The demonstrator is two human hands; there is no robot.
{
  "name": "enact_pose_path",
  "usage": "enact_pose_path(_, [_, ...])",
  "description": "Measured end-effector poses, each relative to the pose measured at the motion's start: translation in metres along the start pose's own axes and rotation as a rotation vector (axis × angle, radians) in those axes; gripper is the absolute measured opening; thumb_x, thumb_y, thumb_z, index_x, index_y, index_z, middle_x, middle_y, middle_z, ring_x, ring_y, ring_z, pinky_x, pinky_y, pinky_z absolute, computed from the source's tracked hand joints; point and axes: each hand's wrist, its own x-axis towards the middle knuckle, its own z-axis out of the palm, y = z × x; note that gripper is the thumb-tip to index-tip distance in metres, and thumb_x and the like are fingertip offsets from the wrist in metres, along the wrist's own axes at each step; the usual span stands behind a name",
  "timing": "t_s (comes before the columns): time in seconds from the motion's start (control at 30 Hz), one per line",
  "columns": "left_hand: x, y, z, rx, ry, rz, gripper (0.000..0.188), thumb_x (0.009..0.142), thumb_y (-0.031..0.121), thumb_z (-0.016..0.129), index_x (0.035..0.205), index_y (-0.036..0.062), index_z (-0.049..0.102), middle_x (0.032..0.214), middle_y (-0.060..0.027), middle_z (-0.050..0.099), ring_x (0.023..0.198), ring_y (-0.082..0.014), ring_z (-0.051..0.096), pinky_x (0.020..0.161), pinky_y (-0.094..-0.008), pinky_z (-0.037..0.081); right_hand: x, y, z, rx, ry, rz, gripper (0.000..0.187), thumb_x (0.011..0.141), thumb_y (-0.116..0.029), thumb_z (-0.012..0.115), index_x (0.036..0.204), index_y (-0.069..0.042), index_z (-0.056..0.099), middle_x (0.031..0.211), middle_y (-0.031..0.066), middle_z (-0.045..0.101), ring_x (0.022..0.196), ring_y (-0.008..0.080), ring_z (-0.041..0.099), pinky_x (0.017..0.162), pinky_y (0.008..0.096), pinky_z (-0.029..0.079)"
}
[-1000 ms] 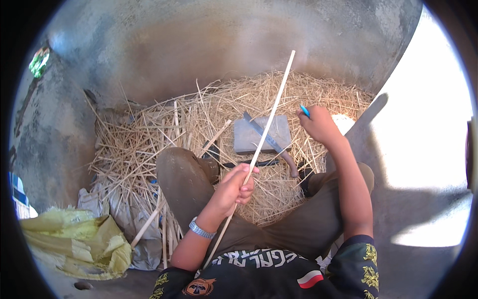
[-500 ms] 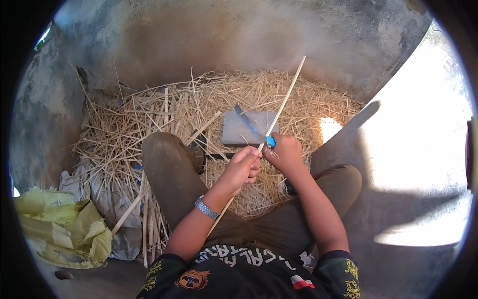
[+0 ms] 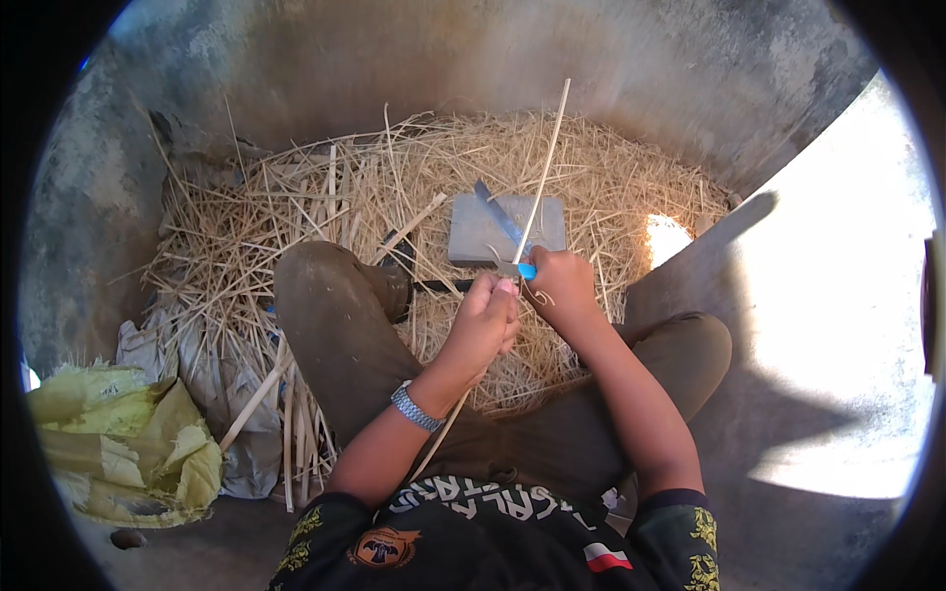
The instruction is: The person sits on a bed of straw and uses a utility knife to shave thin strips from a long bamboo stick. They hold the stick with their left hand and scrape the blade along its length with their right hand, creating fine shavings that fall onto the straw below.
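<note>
A long pale strip of split wood or bamboo [image 3: 548, 177] runs from above the block down through my left hand [image 3: 489, 313] toward my lap. The fingers of that hand are closed round it. My right hand [image 3: 563, 286] is closed on a small knife [image 3: 509, 268] with a blue part by the grip; its short blade lies across the strip just beyond my left fingertips. Thin curled shavings hang by the blade and my right hand. Beyond the hands, a longer metal blade [image 3: 500, 212] rests on a grey rectangular block [image 3: 468, 231]; its near end is hidden.
Straw-like shavings [image 3: 631, 167] and loose strips [image 3: 236, 241] cover the floor ahead and to the left. A torn yellow sack [image 3: 148, 443] lies at the lower left. My bent legs flank the work. A curved concrete wall [image 3: 473, 59] rises beyond, and sunlight falls on the right.
The strip's far end has swung left, so it stands steeper. The small knife's blade now lies more crosswise on it, in plainer sight. The whole view has shifted slightly.
</note>
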Motion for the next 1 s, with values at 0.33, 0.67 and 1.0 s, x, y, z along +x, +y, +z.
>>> enact_pose_path(0.33, [-0.005, -0.001, 0.002, 0.058, 0.036, -0.005, 0.016, 0.109, 0.023, 0.042, 0.104, 0.0079, 0.045, 0.074, 0.0026, 0.040, 0.049, -0.0036, 0.028, 0.042, -0.0231, 0.023, 0.029, 0.031, -0.006, -0.130, 0.107, 0.209, 0.016, 0.079, -0.023, 0.068, 0.084, -0.007, 0.068, 0.065, 0.0155, 0.067, 0.063, 0.0348, 0.068, 0.058, 0.0444, 0.054])
enact_pose_path(0.67, [-0.004, 0.003, -0.006, 0.024, 0.044, 0.011, 0.015, 0.108, 0.022, 0.044, 0.105, 0.0071, 0.046, 0.073, 0.0027, 0.039, 0.050, -0.0037, 0.028, 0.043, -0.0225, 0.021, 0.004, -0.002, -0.002, -0.035, 0.014, -0.091, 0.020, 0.074, -0.022, 0.075, 0.079, -0.006, 0.066, 0.066, 0.0144, 0.067, 0.059, 0.0326, 0.068, 0.054, 0.0416, 0.054])
enact_pose_path(1.0, [0.012, -0.040, -0.024, 0.529, 0.191, 0.443, 0.014, 0.107, 0.019, 0.045, 0.101, 0.0068, 0.043, 0.067, 0.0043, 0.039, 0.051, -0.0029, 0.032, 0.044, -0.0227, 0.026, 0.003, -0.003, 0.010, -0.016, 0.025, -0.128, 0.011, 0.077, -0.017, 0.068, 0.080, -0.007, 0.065, 0.064, 0.0145, 0.066, 0.057, 0.0328, 0.067, 0.052, 0.0426, 0.052])
